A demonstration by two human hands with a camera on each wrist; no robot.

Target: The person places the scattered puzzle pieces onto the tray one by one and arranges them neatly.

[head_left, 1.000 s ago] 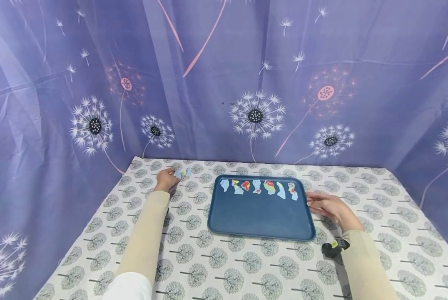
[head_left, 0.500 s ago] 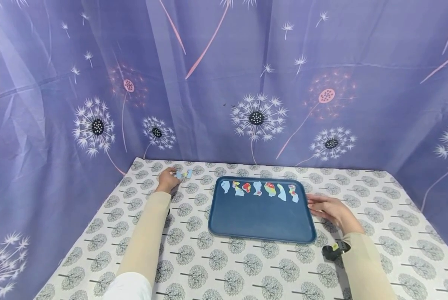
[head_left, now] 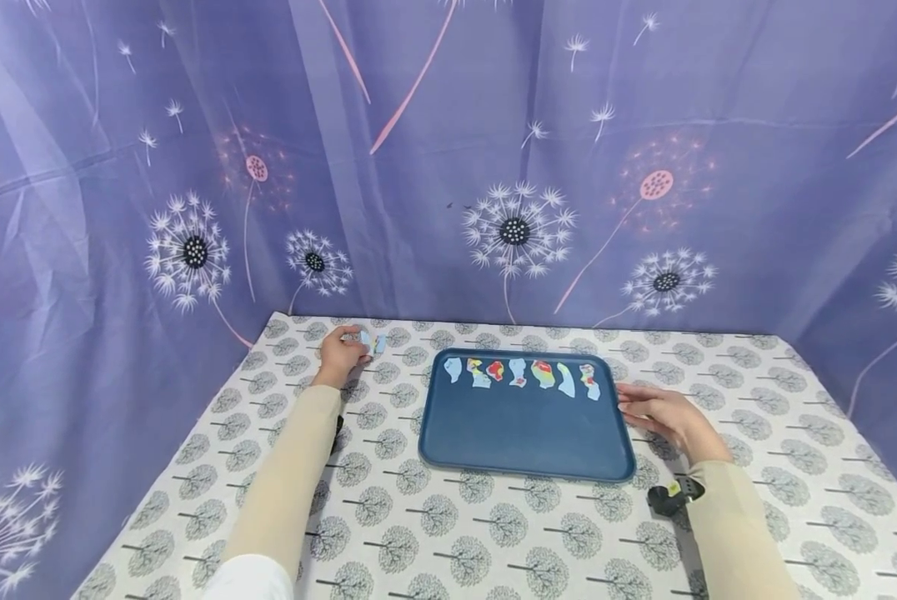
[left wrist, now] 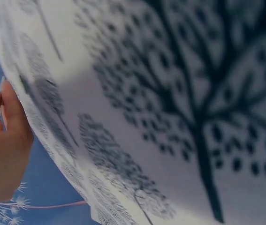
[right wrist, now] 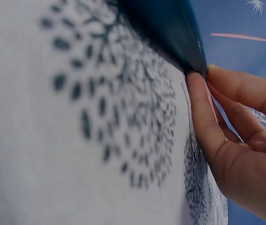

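At the table's far left, my left hand (head_left: 339, 357) pinches a light-blue puzzle piece (head_left: 365, 337) between thumb and fingers. In the left wrist view, its thin pale edge shows between the fingertips (left wrist: 10, 101). Another light-blue piece (head_left: 380, 343) lies just right of that hand, with a bit of yellow beside it. My right hand (head_left: 666, 417) touches the right edge of a dark blue tray (head_left: 523, 442), its fingers fairly straight. In the right wrist view, the thumb and fingertips meet the tray rim (right wrist: 196, 51).
Several irregular puzzle pieces (head_left: 542, 373), light blue with red and yellow, lie in a row along the tray's far side. A tree-print cloth (head_left: 388, 517) covers the table. Behind it hangs a purple dandelion curtain (head_left: 411, 208).
My left hand has moved slightly right with its puzzle piece, closer to the other loose piece. My right hand stays at the tray's edge, and the tray pieces keep their row.
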